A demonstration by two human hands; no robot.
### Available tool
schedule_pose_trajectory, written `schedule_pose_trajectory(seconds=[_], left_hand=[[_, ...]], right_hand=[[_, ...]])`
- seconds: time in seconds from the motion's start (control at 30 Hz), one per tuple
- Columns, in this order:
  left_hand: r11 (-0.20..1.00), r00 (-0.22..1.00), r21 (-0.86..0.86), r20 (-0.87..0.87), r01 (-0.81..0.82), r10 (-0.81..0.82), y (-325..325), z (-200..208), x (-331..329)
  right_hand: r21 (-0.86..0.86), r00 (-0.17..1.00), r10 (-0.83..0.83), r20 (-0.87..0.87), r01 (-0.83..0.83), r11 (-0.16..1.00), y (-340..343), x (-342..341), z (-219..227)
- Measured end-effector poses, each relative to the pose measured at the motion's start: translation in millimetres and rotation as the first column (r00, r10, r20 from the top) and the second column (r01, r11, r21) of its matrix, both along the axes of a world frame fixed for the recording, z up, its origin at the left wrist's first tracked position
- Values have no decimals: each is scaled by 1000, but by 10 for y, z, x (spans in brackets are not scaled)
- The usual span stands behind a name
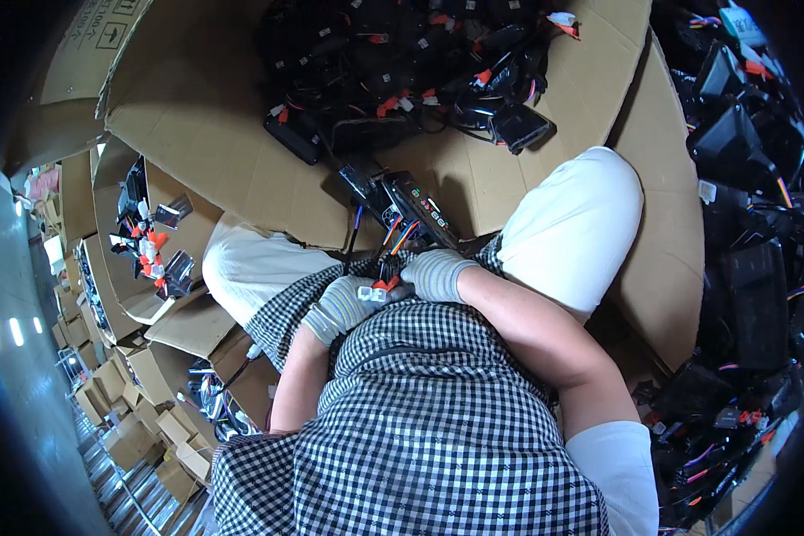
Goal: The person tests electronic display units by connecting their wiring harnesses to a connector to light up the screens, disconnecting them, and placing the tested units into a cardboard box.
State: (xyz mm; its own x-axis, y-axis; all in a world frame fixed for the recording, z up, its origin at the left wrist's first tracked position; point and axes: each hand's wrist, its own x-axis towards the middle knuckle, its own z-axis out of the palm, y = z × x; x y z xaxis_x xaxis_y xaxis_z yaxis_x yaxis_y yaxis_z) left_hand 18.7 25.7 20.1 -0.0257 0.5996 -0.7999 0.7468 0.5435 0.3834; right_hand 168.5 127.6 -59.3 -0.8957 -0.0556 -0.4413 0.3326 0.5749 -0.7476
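Both my hands wear grey-striped knit gloves and meet in front of my checked apron. My left hand is closed beside a small cluster of white and red wire connectors, which pokes out between my hands. My right hand is closed from the other side, on the same bundle of cables. Coloured wires run up from my fingers to a black electronic unit with a row of small buttons, resting between my knees. My fingertips are partly hidden by the gloves and connectors.
An open cardboard box lies ahead, with a heap of black units and connectors in it. More black units with wires are piled at the right. Smaller boxes holding wired parts stand at the left, near a roller conveyor.
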Motion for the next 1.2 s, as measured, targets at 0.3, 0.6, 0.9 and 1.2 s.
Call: schedule_pose_trajectory(seconds=[0.3,0.6,0.9,1.2], left_hand=[[695,758,350,478,-628,443,-30,243,-543],[433,106,-194,808,-880,579,90,41,-458],[432,85,-234,795,-871,601,321,61,-525],[476,196,-180,746,-860,637,238,54,-453]], right_hand=[[299,692,-711,123,657,692,925,-99,300],[648,990,-140,24,91,756,1546,-643,-1057],[-357,682,-688,250,725,589,1357,-359,-1688],[283,688,-725,34,689,667,1394,-544,-1728]])
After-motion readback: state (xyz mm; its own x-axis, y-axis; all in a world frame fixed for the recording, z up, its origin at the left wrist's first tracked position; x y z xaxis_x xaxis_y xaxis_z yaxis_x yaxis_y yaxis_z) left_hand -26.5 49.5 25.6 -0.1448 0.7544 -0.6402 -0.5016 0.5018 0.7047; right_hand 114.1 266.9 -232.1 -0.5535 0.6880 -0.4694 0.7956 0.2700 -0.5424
